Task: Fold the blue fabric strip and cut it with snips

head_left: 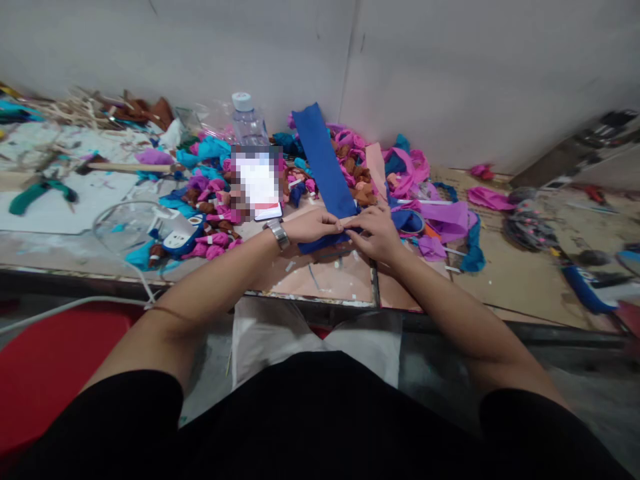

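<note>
A long dark blue strip (pixel 323 160) slants up from my hands across the bench. My left hand (pixel 317 225), with a watch at the wrist, has its fingers pinched at the strip's lower end. My right hand (pixel 375 232) meets it from the right, its fingers bent together over the same spot. A narrow peach-coloured piece shows between the fingertips of both hands. More blue material (pixel 323 244) lies folded just below my fingers. Beyond my right hand stands a peach strip (pixel 376 167) among pink and brown pieces.
A lit phone (pixel 260 183) leans before a clear bottle (pixel 249 127). Crumpled coloured material surrounds them. At left are a hammer (pixel 130 167), green-handled pliers (pixel 31 197) and a white cable (pixel 100 299). A purple strip (pixel 445 219), tape roll (pixel 413 222) and dark wiry bundle (pixel 531 230) lie right.
</note>
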The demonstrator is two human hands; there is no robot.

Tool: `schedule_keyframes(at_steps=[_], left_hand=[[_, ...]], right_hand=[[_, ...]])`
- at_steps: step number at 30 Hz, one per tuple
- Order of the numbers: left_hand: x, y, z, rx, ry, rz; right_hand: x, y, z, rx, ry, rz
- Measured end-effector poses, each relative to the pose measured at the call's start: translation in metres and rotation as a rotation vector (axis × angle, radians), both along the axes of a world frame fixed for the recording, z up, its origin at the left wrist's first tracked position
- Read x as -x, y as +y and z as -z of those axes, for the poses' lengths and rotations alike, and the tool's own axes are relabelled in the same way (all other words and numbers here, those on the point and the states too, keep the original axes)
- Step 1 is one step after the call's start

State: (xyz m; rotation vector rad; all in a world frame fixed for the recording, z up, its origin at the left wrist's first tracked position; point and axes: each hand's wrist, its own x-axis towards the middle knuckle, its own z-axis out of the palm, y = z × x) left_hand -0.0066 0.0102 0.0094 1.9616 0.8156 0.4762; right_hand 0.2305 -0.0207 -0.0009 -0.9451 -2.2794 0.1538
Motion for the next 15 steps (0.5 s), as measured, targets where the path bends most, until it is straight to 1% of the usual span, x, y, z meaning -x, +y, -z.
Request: schedule_keyframes(at_steps=[3,7,15], left_hand=[[-0.0005,-0.0022,-0.0005,0.010,0.004,-0.003],[-0.0011,-0.0036,0.0000,0.008,-0.016,-0.025],[0.0015,0.0053,0.0083,-0.076,0.025,-0.069]], right_hand=[[-0.0003,0.0004,0.0005,-0.019,0.004,-0.001],[-0.0008,0.0003,0.0005,-0.002,-0.004,0.007],[-0.0007,0.0010,0.0010,0.029,-0.023,0.011]])
